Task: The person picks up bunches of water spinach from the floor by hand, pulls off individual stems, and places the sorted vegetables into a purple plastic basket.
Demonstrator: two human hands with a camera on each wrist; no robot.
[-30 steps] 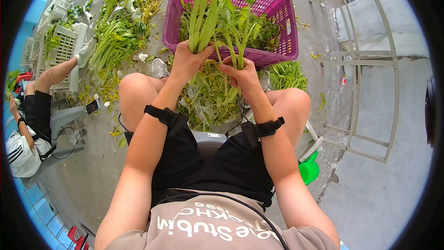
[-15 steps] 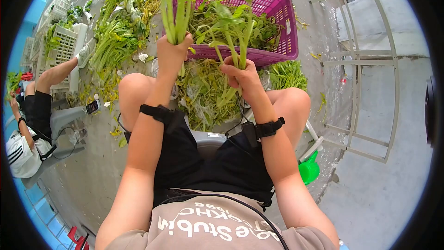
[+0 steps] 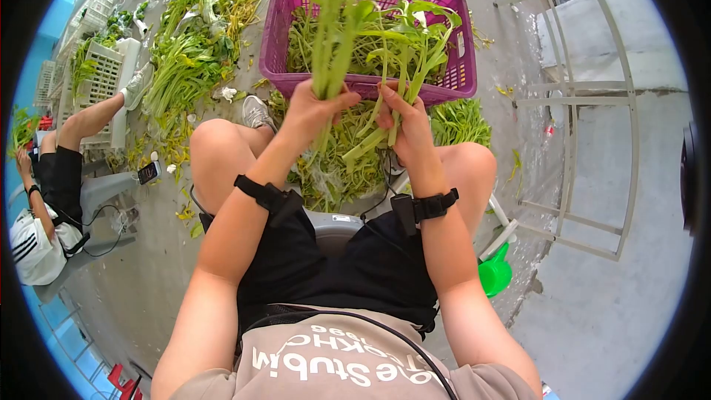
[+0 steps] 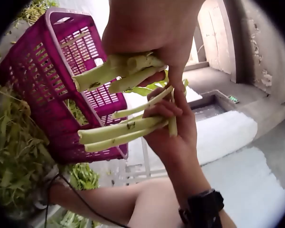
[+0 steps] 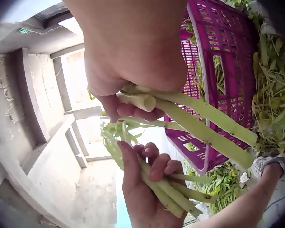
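Upright in the left hand [image 3: 309, 112] is a thick bunch of green leafy stems [image 3: 329, 48], fingers curled round its lower part. Just beside it, the right hand [image 3: 411, 130] grips a thinner bunch [image 3: 424, 63] whose leaves fan out over the purple crate [image 3: 355, 83]. The cut ends of the left bunch [image 4: 97, 78] poke out below the left hand [image 4: 147, 28] in the left wrist view. In the right wrist view, thick stem ends [image 5: 204, 123] stick out under the right hand [image 5: 133, 52]; the thumb and fingertips of both hands are close together.
Leafy stems and yellowed leaves [image 3: 333, 170] lie on the floor between the legs, more greens [image 3: 181, 67] at the left. A metal frame [image 3: 574, 96] and a green scoop [image 3: 495, 275] are at the right. Another person [image 3: 48, 230] sits far left.
The left hand swung out to the left with its bunch, then came back right beside the right hand. The right hand has shifted slightly right, its stems now leaning more to the right.
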